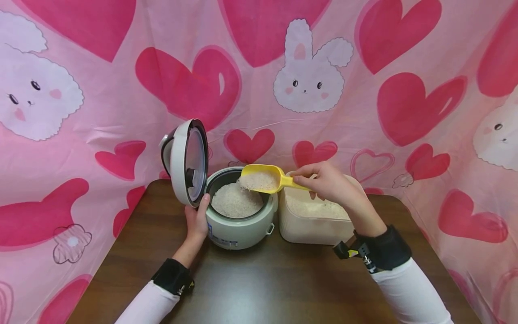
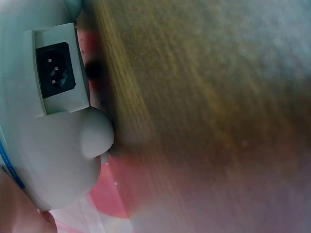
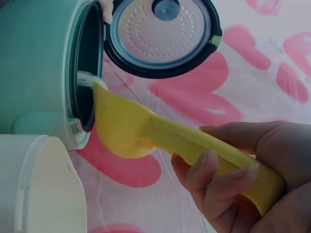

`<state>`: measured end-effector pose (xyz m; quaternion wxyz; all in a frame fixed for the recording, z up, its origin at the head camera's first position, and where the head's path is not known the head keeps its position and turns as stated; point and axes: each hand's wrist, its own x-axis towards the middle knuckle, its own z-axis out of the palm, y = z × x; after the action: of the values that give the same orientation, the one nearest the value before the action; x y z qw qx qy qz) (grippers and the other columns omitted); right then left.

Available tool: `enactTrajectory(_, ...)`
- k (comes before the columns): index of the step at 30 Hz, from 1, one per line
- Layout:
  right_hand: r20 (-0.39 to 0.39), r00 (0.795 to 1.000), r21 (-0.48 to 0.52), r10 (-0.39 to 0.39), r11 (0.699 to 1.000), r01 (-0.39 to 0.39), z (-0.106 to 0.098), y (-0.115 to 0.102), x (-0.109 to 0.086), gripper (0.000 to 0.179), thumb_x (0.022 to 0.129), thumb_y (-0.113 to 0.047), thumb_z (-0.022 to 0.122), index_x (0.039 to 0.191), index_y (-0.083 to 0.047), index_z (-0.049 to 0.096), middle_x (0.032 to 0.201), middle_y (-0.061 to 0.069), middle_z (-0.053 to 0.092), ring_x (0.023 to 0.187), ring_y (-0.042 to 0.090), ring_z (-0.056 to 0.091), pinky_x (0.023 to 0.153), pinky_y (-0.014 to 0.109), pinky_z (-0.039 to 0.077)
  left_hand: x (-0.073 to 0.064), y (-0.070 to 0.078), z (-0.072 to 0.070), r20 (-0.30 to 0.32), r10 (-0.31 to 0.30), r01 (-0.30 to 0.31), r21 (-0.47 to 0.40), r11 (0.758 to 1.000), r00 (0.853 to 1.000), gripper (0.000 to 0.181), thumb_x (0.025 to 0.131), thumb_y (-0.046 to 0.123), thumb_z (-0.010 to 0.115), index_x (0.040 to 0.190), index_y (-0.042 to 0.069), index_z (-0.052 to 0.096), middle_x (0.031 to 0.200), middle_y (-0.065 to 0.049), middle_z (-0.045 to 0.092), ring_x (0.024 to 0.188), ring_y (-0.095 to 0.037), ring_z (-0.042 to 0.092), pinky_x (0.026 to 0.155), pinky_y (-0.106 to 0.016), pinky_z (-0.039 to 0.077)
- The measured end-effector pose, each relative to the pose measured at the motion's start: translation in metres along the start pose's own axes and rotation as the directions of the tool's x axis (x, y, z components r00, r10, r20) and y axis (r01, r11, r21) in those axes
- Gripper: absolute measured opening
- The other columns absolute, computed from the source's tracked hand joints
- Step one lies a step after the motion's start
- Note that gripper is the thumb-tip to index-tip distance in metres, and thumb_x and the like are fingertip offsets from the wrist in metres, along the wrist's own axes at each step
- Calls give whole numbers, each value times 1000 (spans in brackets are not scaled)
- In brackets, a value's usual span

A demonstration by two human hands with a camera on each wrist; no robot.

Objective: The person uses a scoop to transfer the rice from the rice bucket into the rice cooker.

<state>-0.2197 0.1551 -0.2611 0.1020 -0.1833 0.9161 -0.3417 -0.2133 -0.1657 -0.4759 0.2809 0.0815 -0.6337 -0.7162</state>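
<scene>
A pale green rice cooker (image 1: 238,235) stands on the table with its lid (image 1: 178,168) raised at the left. White rice (image 1: 236,204) is heaped in its pot. My left hand (image 1: 197,221) holds the cooker's left side, thumb up by the rim near the hinge; its other fingers are mostly hidden. Over the pot, my right hand (image 1: 327,181) grips a yellow scoop (image 1: 286,181) by the handle. Rice lies in the scoop, and in the right wrist view grains (image 3: 88,79) spill from the scoop's lip into the pot.
To the right of the cooker, close beside it, is a cream bin (image 1: 313,231) holding more rice. The brown wooden table (image 1: 259,288) ends at a pink cloth (image 1: 255,103) with hearts and rabbits. A power socket (image 2: 56,70) sits low on the cooker's body.
</scene>
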Motion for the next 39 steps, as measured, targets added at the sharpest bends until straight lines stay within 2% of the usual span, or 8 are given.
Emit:
enactTrajectory(4, -25, 1000, -35, 0, 999, -1, 5, -5, -1, 34, 98, -27, 70, 128, -11, 75, 87, 7, 69, 56, 25, 58, 49, 30, 47, 1, 0, 0, 3, 5, -5, -6, 1000, 1000, 46, 98, 16, 60, 137, -9, 58, 136, -25, 63, 110, 0, 58, 105, -19, 40)
enactTrajectory(9, -45, 999, -67, -9, 998, 6, 9, -8, 1, 33, 98, -26, 70, 127, -10, 75, 95, 7, 72, 58, 24, 59, 49, 30, 46, 0, 1, -1, 6, 1, -1, 3, 1000, 1000, 45, 99, 16, 60, 137, -9, 58, 135, -25, 64, 110, 1, 58, 104, -19, 40)
enactTrajectory(15, -79, 996, -72, -51, 996, 45, 14, -9, 1, 31, 98, -25, 71, 125, -10, 76, 105, 8, 74, 64, 24, 62, 57, 33, 55, 0, 1, -1, 14, -3, 3, 2, 1000, 1000, 47, 99, 16, 60, 138, -8, 56, 137, -26, 62, 112, 1, 57, 106, -20, 39)
enactTrajectory(19, -98, 993, -105, -60, 993, 50, 18, -11, 0, 30, 97, -26, 72, 123, -12, 76, 104, 6, 73, 68, 24, 63, 61, 34, 57, 0, 0, -1, 17, -10, 10, 5, 1000, 1000, 47, 99, 17, 59, 139, -8, 56, 138, -26, 61, 113, 0, 57, 107, -21, 38)
enactTrajectory(23, -129, 987, -181, -98, 981, 74, 22, -12, 0, 29, 96, -25, 74, 122, -13, 77, 102, 4, 73, 70, 23, 60, 63, 33, 55, 0, 1, 0, 13, -10, 10, 11, 1000, 1000, 47, 99, 17, 59, 139, -9, 56, 138, -27, 61, 112, 1, 57, 107, -20, 38)
enactTrajectory(30, -161, 963, -291, -217, 943, 163, 28, -14, -5, 29, 94, -23, 76, 121, -12, 78, 108, 4, 75, 88, 22, 62, 74, 37, 55, 1, 1, 0, 14, 2, -2, -3, 1000, 1000, 47, 99, 13, 59, 140, -9, 55, 139, -28, 60, 113, 1, 57, 107, -20, 38)
enactTrajectory(33, -170, 958, -306, -231, 936, 172, 30, -13, -6, 28, 94, -23, 77, 121, -13, 78, 109, 4, 75, 92, 23, 64, 79, 40, 55, 0, 1, 0, 18, -4, 5, -7, 1000, 1000, 47, 99, 13, 59, 141, -8, 54, 140, -27, 60, 114, 0, 57, 107, -20, 38)
enactTrajectory(39, -178, 954, -318, -239, 932, 174, 31, -10, -7, 28, 93, -21, 77, 120, -12, 78, 106, 5, 74, 90, 23, 64, 78, 40, 55, -1, 1, -1, 19, -8, 8, -2, 1000, 1000, 48, 100, 16, 59, 141, -7, 54, 140, -25, 60, 114, 0, 57, 107, -21, 39)
